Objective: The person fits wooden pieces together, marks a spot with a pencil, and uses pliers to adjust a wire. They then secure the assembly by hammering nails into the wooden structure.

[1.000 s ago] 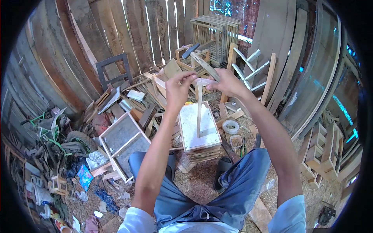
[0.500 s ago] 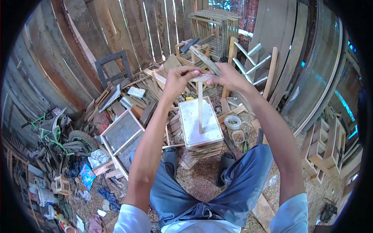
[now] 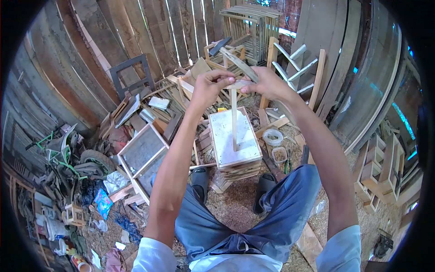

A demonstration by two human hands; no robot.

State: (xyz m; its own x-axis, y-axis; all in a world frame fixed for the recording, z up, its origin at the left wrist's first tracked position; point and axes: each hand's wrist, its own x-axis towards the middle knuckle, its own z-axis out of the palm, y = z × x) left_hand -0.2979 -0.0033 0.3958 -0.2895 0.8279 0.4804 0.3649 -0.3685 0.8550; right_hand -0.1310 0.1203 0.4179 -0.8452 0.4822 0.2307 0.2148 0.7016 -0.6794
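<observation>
My left hand (image 3: 210, 89) is closed at the left end of a short wooden strip (image 3: 239, 85), with thumb and index finger against it. My right hand (image 3: 268, 84) grips a hammer (image 3: 239, 63) by its wooden handle, the dark head pointing away from me. The right fingers also touch the strip's right end. Below the short strip, a long thin wooden stick (image 3: 234, 120) stands upright, its top meeting the strip to form a T. Its lower end rests on a white-topped wooden box (image 3: 223, 136) between my feet. Any nail at the joint is too small to make out.
A round plastic tub (image 3: 273, 137) and a smaller container (image 3: 279, 155) stand right of the box. Scrap wood (image 3: 176, 97) lies piled behind it. A mesh-covered frame (image 3: 144, 148) leans at left; a slatted wooden piece (image 3: 294, 68) stands at back right.
The view has shifted slightly. My left thumb and index finger have parted a little at the strip. The stick stays upright and the hammer remains in my right hand.
</observation>
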